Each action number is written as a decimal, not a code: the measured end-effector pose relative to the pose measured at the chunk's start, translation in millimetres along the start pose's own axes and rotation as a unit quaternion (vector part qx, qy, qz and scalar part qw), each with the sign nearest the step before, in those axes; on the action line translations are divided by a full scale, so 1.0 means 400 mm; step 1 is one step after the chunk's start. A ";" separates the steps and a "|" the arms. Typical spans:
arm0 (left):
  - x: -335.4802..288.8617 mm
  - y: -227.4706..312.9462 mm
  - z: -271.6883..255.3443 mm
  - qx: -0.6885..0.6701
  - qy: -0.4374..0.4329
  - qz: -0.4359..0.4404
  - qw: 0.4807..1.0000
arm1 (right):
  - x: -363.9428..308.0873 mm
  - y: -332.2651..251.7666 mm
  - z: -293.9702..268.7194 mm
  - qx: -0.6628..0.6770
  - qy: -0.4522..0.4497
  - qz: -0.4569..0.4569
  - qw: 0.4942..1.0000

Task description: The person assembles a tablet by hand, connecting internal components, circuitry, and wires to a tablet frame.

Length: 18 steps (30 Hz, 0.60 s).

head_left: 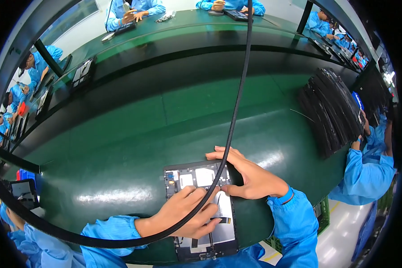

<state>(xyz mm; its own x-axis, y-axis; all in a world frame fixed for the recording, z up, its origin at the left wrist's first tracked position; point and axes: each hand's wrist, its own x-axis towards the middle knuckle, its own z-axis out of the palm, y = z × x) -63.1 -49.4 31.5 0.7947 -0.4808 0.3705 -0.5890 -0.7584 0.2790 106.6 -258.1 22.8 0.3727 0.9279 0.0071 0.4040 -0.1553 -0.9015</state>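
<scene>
1. An opened tablet-like device (226,208) lies flat on the green worktop (120,156) before a blue-sleeved worker (295,223).
2. The left hand (187,212) curls over its middle; whether that grip pinches anything cannot be told.
3. The right hand (254,178) has its grip spread, thumb and fingers apart, at the device's upper right corner.
4. Dark, flat pieces (332,111) sit stacked to the right.

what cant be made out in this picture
All in the head view:
Open device's middle: partly covered by the left hand.
A strip of that hand: behind the black cable.
Green crate's contents: largely behind the right sleeve and table.
Devices at the far-left rim: too small.
</scene>
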 end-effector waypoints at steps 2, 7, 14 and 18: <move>-0.003 0.003 0.001 -0.003 -0.009 0.000 1.000 | -0.002 -0.004 0.000 0.006 -0.001 -0.002 1.000; -0.010 0.000 0.000 -0.037 -0.015 -0.009 0.999 | -0.001 -0.022 -0.002 0.019 -0.007 0.025 0.999; -0.026 -0.028 0.022 -0.126 0.049 -0.051 0.990 | -0.003 -0.027 0.005 0.036 0.004 0.026 0.999; -0.041 -0.042 0.016 -0.113 0.124 -0.069 0.984 | -0.005 -0.026 0.011 0.014 0.020 0.016 1.000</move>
<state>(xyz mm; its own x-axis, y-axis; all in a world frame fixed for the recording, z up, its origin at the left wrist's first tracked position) -65.3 -31.5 15.2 0.8252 -0.2380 0.5122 -0.5186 -0.6785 0.5203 97.9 -257.0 30.2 0.4179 0.9085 -0.0054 0.3676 -0.1745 -0.9134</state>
